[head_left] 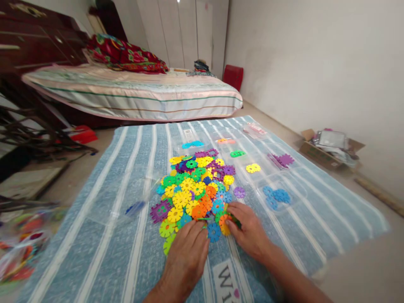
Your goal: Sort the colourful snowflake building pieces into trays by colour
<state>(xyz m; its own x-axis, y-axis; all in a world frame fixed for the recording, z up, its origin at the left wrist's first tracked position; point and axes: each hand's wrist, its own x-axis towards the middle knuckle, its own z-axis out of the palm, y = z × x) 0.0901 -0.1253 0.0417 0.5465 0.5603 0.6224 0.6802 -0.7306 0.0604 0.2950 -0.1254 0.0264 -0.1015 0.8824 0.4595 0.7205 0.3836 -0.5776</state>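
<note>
A heap of flat plastic snowflake discs (195, 189) in yellow, green, orange, blue and purple lies on a blue striped mat (126, 176). My left hand (187, 252) rests palm down at the heap's near edge, fingers stretched onto the discs. My right hand (249, 229) is curled at the heap's near right corner, its fingers pinched on a green disc (235, 219). Small sorted groups lie apart on the mat: blue discs (277, 196), yellow discs (253, 168), purple pieces (284, 160), green pieces (237, 154).
A mattress (132, 92) with striped sheets lies behind the mat. A cardboard box (328, 147) of odds and ends stands by the right wall. A clear bag of coloured pieces (22, 248) sits at the left edge. A red container (233, 76) stands in the far corner.
</note>
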